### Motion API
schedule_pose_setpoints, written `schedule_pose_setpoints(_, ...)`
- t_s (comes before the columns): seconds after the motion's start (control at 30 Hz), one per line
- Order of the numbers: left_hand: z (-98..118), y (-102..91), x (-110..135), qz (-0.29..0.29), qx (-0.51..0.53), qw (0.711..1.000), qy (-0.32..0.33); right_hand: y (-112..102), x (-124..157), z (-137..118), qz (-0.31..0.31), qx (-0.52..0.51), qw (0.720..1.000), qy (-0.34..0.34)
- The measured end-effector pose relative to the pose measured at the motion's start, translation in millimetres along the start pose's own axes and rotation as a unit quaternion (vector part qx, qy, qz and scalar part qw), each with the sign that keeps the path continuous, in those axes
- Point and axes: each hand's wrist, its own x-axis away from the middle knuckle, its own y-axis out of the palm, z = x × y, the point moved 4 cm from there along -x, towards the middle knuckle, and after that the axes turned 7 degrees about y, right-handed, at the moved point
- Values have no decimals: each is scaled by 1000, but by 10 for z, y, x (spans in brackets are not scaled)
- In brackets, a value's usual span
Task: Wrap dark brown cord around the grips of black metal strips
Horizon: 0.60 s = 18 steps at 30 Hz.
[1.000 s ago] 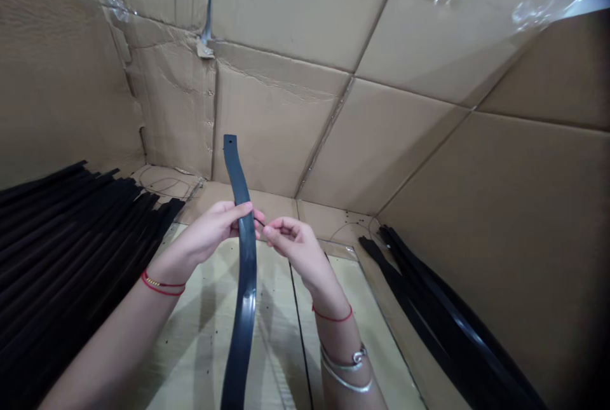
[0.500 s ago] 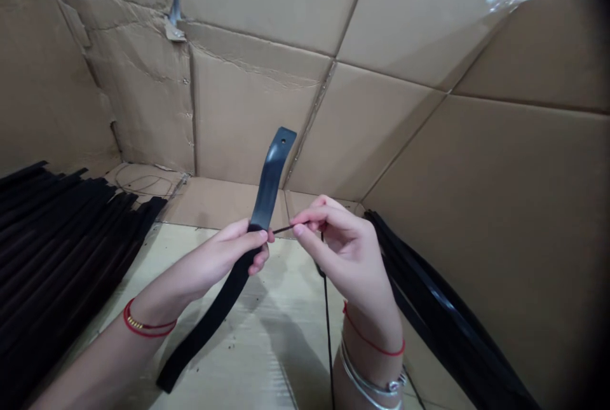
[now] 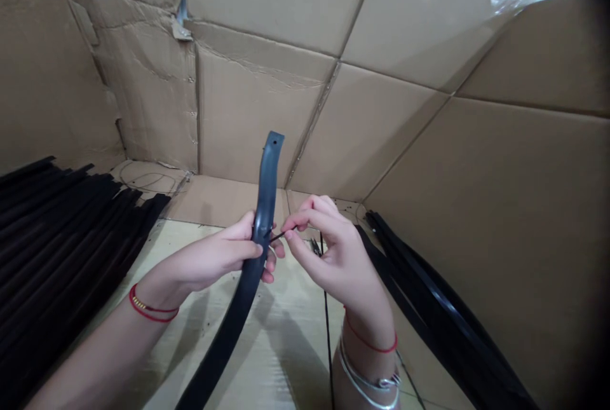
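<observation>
My left hand (image 3: pixel 223 257) is closed around a long, curved black strip (image 3: pixel 264 200) that rises up and has a small hole near its top end. Its lower part runs down past my left wrist toward the bottom of the view. My right hand (image 3: pixel 328 251) pinches the end of a thin black wire (image 3: pixel 326 334), with the tip touching the strip's edge just beside my left fingers. The wire hangs down from my right hand over the pale table (image 3: pixel 281 346). Both wrists carry red strings, and silver bangles sit on the right one.
A stack of several black strips (image 3: pixel 61 238) lies on the left. A smaller bundle of black strips (image 3: pixel 438 314) lies on the right, along the cardboard wall (image 3: pixel 500 206). Cardboard sheets close in the back and both sides.
The strip's upper end has swung from leaning right to nearly upright. My right hand has moved closer, bringing the wire tip against the strip. The view shifted slightly.
</observation>
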Motion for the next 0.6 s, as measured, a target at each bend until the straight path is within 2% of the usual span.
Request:
schedule_pose_setpoints(0.2,21,-20,9,-47,-60,996,53,47,1,1,9,40,999,-31)
schedule_pose_setpoints(0.43,-14,14,38,-35,-49,998,-6,97,-12,17,-19,56,997,-57)
schedule_pose_setpoints(0.6,-59,14,0,2,-59,998,21,120,-24,38,-29,52,996,-63)
